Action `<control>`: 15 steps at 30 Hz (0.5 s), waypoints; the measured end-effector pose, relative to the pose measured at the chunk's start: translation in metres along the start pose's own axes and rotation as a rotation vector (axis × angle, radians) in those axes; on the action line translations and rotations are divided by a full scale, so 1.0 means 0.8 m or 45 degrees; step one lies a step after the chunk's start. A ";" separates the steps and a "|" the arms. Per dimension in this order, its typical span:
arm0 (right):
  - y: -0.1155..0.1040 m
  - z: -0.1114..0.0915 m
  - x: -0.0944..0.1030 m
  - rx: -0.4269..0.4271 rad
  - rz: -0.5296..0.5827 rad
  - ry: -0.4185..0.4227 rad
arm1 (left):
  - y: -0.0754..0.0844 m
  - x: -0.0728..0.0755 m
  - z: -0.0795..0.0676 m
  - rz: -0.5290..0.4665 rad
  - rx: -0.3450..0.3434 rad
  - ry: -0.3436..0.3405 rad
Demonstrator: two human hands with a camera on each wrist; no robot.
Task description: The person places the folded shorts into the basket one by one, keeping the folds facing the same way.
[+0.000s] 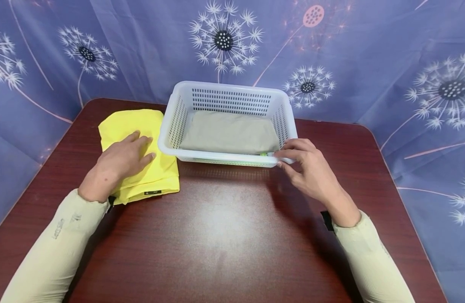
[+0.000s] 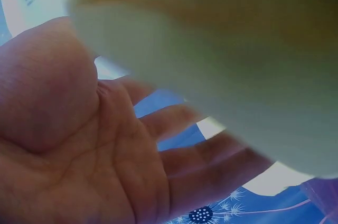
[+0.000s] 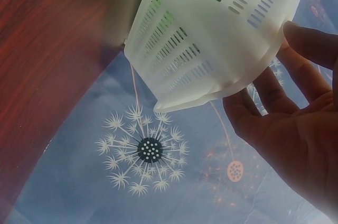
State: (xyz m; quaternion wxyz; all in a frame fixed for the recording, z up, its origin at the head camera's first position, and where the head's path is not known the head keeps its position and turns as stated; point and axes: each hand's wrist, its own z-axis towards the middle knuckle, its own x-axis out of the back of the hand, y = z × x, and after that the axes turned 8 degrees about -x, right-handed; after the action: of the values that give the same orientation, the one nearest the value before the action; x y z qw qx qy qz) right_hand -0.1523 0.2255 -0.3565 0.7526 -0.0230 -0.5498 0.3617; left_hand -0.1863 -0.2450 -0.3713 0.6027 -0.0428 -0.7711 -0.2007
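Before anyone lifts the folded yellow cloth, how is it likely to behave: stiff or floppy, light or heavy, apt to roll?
The yellow cloth is probably floppy: its folded layers lie uneven at the near edge. It is likely light, since the fabric looks thin. Rolling seems unlikely, as it lies flat on the table.

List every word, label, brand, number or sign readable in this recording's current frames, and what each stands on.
"Let's slim" (probable reading, faint and tilted): left arm sleeve, with a small unclear mark beside it.
Too small to read: pale print on the black label of the folded yellow cloth.
Too faint to read: a trace of marking on the right arm sleeve.
No numbers can be read.
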 end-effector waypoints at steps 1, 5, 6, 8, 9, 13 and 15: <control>0.000 0.000 0.000 0.000 -0.001 0.000 | 0.001 -0.001 -0.001 0.002 0.004 0.002; 0.000 0.000 0.000 -0.002 -0.002 -0.002 | 0.003 -0.003 -0.003 0.007 0.011 0.017; 0.000 0.000 0.000 -0.002 -0.002 -0.002 | 0.004 -0.004 -0.004 0.010 0.013 0.020; 0.000 0.000 0.000 -0.002 -0.002 -0.002 | 0.005 -0.005 -0.005 0.016 0.020 0.022; 0.000 0.000 0.000 -0.002 -0.001 -0.002 | 0.005 -0.005 -0.006 0.020 0.023 0.024; 0.000 0.000 0.000 0.003 0.003 0.002 | 0.007 -0.006 -0.007 0.036 0.042 0.027; 0.000 0.000 0.000 0.004 0.004 0.002 | 0.009 -0.007 -0.009 0.041 0.050 0.027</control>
State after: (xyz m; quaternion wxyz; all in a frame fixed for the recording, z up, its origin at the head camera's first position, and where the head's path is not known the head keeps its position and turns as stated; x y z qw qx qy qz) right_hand -0.1524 0.2256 -0.3563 0.7525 -0.0230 -0.5485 0.3639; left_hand -0.1765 -0.2401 -0.3733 0.6147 -0.0413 -0.7677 -0.1762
